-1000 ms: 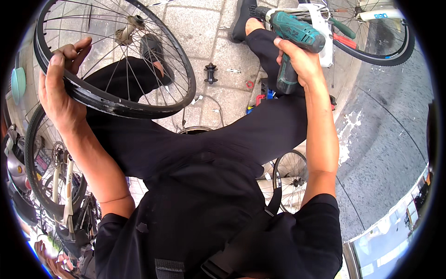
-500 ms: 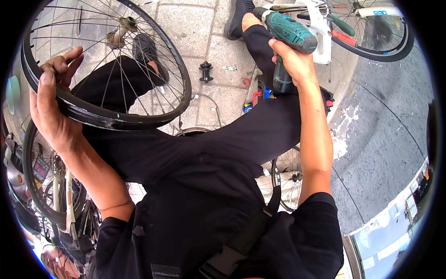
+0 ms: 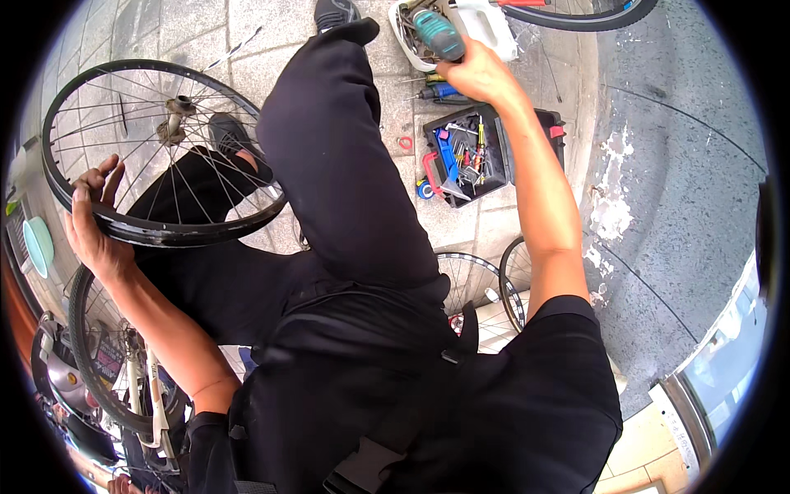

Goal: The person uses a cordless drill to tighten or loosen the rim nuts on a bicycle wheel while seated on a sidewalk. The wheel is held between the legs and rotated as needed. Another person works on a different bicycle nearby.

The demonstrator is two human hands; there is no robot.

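My left hand (image 3: 100,221) is wrapped around the black rim of a spoked bicycle wheel (image 3: 177,235), which lies tilted over my left leg. A worn hub (image 3: 174,122) sits in its middle, with no tyre on the rim. Far to the right, my right hand (image 3: 484,72) grips a teal and black cordless drill (image 3: 439,34) over a white tub (image 3: 407,49) of loose parts. The drill's handle is mostly hidden by that hand and the tub's contents.
An open black toolbox (image 3: 496,183) with small tools stands beside my right leg. Screwdrivers (image 3: 436,89) lie just beyond it, and a red ring (image 3: 405,142) near it. Other wheels (image 3: 469,276) are behind me at right; a bicycle (image 3: 136,370) stands at left.
My right hand has carried the drill forward and left to the white tub. My right leg has swung left, uncovering the toolbox. The wheel has tilted and sunk slightly in my left hand.
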